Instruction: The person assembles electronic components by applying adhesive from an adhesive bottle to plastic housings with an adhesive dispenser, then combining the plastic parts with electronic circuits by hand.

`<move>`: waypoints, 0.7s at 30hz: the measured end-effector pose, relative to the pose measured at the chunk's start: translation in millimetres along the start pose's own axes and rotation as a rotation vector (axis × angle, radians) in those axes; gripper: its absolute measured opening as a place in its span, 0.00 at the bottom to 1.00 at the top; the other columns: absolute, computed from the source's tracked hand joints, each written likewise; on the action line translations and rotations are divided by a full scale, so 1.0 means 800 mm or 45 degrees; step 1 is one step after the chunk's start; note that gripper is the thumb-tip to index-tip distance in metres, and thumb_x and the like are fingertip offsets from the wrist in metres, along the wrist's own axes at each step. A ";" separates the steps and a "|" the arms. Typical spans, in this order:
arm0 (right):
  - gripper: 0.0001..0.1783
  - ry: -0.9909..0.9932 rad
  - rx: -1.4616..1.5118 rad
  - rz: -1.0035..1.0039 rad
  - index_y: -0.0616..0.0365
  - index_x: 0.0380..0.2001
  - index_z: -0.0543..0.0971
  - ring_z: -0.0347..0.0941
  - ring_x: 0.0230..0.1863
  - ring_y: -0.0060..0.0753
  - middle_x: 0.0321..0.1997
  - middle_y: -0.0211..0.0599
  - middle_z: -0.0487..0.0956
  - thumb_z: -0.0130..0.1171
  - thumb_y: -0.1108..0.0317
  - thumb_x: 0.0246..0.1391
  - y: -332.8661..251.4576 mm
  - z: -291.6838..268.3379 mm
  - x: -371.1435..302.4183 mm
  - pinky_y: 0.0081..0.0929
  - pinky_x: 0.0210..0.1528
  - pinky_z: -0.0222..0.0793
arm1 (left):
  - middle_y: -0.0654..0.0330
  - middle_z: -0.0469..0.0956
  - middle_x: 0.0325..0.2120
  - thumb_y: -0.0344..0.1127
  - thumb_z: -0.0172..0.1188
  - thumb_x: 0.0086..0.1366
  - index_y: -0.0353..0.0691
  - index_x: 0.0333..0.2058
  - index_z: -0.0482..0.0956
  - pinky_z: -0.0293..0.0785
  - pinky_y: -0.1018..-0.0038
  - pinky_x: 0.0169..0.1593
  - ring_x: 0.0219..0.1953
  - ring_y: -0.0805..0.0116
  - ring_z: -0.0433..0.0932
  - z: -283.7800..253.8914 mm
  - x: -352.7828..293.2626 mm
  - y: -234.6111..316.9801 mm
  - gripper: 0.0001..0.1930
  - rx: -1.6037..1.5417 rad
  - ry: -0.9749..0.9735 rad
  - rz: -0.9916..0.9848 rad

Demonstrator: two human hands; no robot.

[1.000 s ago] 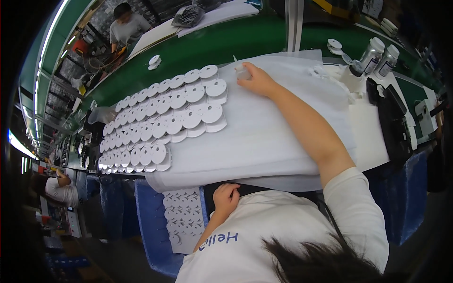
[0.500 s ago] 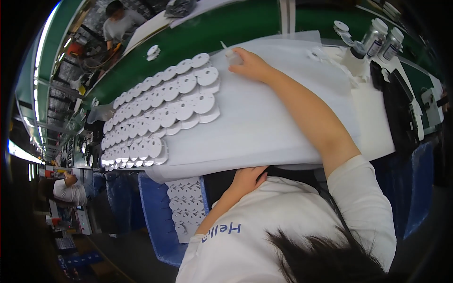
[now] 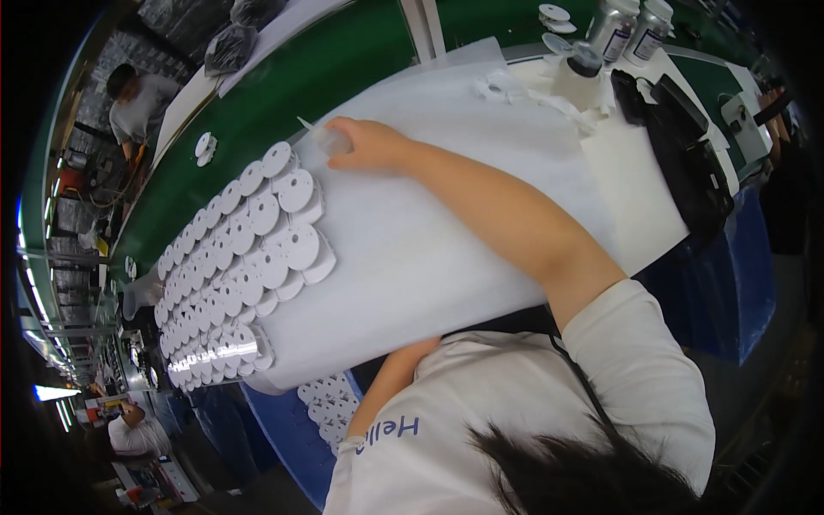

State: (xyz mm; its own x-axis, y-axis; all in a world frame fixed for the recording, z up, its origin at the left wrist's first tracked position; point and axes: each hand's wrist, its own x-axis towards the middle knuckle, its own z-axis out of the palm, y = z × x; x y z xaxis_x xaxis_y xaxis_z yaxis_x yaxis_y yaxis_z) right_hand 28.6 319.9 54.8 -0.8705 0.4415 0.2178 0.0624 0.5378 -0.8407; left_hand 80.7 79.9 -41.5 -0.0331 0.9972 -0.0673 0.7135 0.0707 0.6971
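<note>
My right hand (image 3: 371,144) reaches far over the white sheet (image 3: 438,223) on the table. Its thumb and fingers are closed round a small translucent squeeze bottle (image 3: 330,140), whose thin pale nozzle points up and left. Just left of the bottle lie overlapping rows of white round discs (image 3: 296,190) with small centre holes, many in number. My left hand (image 3: 422,349) rests low by my shirt at the table's near edge; its fingers are hidden.
Metal bottles (image 3: 612,30), a dark-capped bottle (image 3: 584,60) and black cases (image 3: 687,154) stand at the right. Beneath the table's near edge, a blue bin (image 3: 279,429) holds more discs. A person (image 3: 137,103) works beyond the green table (image 3: 343,69).
The view has turned, shifting the table leftward. My right hand still holds the squeeze bottle beside the discs. My left fingers, seen earlier at the table edge, are now hidden.
</note>
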 end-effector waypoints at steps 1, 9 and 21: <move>0.31 0.011 -0.019 0.009 0.57 0.46 0.62 0.67 0.40 0.39 0.40 0.46 0.70 0.57 0.60 0.37 -0.004 0.000 -0.001 0.27 0.41 0.62 | 0.46 0.70 0.35 0.38 0.49 0.52 0.37 0.38 0.69 0.63 0.65 0.42 0.39 0.52 0.68 -0.009 0.001 -0.002 0.16 -0.004 -0.021 -0.008; 0.30 0.047 0.174 0.076 0.58 0.45 0.62 0.68 0.37 0.36 0.39 0.44 0.70 0.57 0.62 0.37 -0.004 0.009 -0.005 0.25 0.39 0.63 | 0.47 0.70 0.35 0.39 0.49 0.52 0.37 0.39 0.69 0.63 0.66 0.42 0.39 0.52 0.68 -0.073 0.013 -0.044 0.16 -0.074 -0.190 -0.024; 0.29 0.525 0.731 -0.196 0.63 0.42 0.62 0.64 0.28 0.24 0.22 0.34 0.68 0.48 0.53 0.39 -0.111 -0.089 -0.036 0.19 0.29 0.59 | 0.47 0.70 0.35 0.39 0.49 0.53 0.37 0.39 0.69 0.64 0.67 0.41 0.38 0.54 0.69 -0.105 0.001 -0.120 0.16 -0.367 -0.438 -0.088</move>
State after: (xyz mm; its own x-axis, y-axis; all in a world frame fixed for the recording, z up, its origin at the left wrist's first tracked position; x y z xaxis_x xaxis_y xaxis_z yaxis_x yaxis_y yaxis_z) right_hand 82.9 310.8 158.2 -0.5863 0.6873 0.4288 -0.4111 0.2036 -0.8886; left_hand -47.0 76.3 -48.5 0.1956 0.9269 -0.3203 0.4921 0.1897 0.8496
